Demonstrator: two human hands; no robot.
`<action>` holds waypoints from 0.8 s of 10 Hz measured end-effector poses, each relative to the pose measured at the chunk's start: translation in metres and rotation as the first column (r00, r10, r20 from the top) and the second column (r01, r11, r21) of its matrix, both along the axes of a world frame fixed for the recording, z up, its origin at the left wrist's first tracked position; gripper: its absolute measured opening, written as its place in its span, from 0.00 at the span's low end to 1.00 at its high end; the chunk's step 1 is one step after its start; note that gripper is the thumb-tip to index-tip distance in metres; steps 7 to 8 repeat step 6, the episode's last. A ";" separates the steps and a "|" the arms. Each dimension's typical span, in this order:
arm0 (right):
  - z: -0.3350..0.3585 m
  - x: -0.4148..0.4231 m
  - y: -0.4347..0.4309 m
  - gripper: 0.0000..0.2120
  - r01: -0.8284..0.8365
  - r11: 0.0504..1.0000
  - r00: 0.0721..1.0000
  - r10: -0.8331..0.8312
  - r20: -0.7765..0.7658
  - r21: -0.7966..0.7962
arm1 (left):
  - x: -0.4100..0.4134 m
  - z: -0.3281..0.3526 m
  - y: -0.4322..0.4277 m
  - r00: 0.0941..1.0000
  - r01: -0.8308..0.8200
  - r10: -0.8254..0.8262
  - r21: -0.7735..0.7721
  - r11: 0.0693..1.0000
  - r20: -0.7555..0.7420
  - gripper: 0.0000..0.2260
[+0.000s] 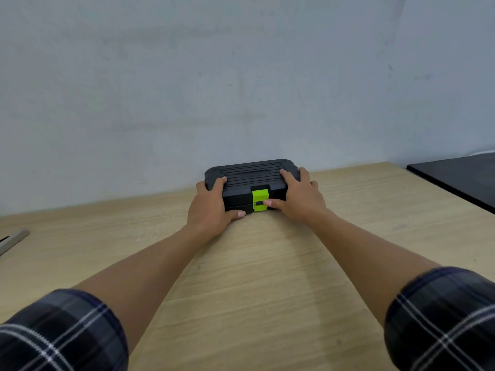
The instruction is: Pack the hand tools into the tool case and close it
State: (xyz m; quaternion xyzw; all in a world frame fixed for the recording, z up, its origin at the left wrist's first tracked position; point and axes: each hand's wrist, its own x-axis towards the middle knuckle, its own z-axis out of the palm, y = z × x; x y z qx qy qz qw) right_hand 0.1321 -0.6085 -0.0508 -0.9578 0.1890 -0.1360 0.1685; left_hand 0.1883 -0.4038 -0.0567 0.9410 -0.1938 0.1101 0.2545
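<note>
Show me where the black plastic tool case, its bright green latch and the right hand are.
black plastic tool case [249,174]: head view, ribbed lid top.
bright green latch [259,195]: head view, upper face.
right hand [301,196]: head view, back of hand.

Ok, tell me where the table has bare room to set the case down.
Bare wood lies between the forearms, in front of the tool case. More left of the left hand, up to the grey strip. Right of the right hand, the black slab crowds the corner.
</note>
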 end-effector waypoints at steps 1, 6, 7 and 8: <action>0.001 0.004 -0.003 0.45 -0.005 1.000 1.000 0.005 -0.015 0.002 | 0.004 0.001 -0.005 1.000 -0.007 0.007 0.013 1.000 -0.003 0.42; 0.027 -0.058 0.044 0.45 -0.038 0.999 0.996 0.038 -0.082 0.010 | -0.033 0.027 0.040 0.997 0.033 -0.020 0.163 0.986 -0.075 0.39; 0.027 -0.058 0.044 0.45 -0.038 0.999 0.996 0.038 -0.082 0.010 | -0.033 0.027 0.040 0.997 0.033 -0.020 0.163 0.986 -0.075 0.39; 0.027 -0.058 0.044 0.45 -0.038 0.999 0.996 0.038 -0.082 0.010 | -0.033 0.027 0.040 0.997 0.033 -0.020 0.163 0.986 -0.075 0.39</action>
